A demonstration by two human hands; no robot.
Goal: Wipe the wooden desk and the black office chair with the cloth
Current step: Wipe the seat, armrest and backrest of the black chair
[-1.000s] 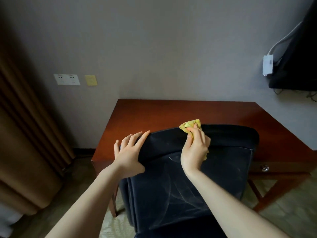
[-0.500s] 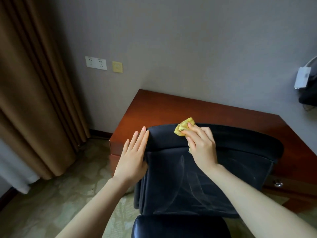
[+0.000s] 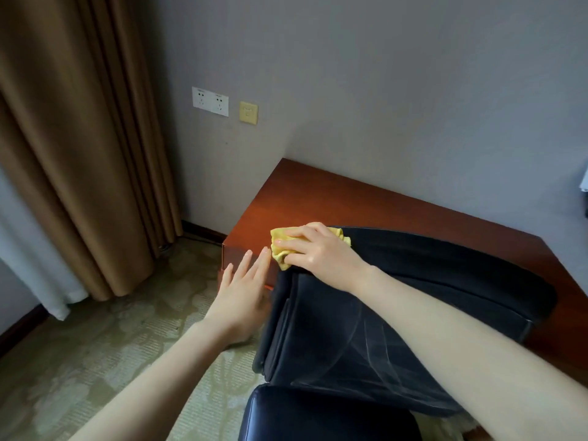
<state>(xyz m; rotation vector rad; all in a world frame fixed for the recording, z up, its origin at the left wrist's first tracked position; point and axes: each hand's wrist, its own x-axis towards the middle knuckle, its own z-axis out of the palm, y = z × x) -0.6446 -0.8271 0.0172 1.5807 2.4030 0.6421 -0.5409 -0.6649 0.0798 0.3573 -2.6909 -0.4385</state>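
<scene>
The black office chair (image 3: pixel 366 319) stands pushed against the reddish wooden desk (image 3: pixel 318 198), its backrest facing me and the seat at the bottom edge. My right hand (image 3: pixel 318 249) presses a crumpled yellow cloth (image 3: pixel 280 249) onto the top left corner of the backrest. My left hand (image 3: pixel 245 291) lies flat against the backrest's left side, fingers straight and together, fingertips almost touching the cloth. It holds nothing.
Brown curtains (image 3: pixel 79 138) with a white lining hang at the left down to the patterned green carpet (image 3: pixel 111 345). White wall sockets (image 3: pixel 210 101) and a yellow plate (image 3: pixel 248 112) sit on the grey wall above the desk's left end.
My right hand has slid the cloth left along the top of the backrest to its left corner. My left hand has slipped off the top onto the chair's left side. My view has turned left.
</scene>
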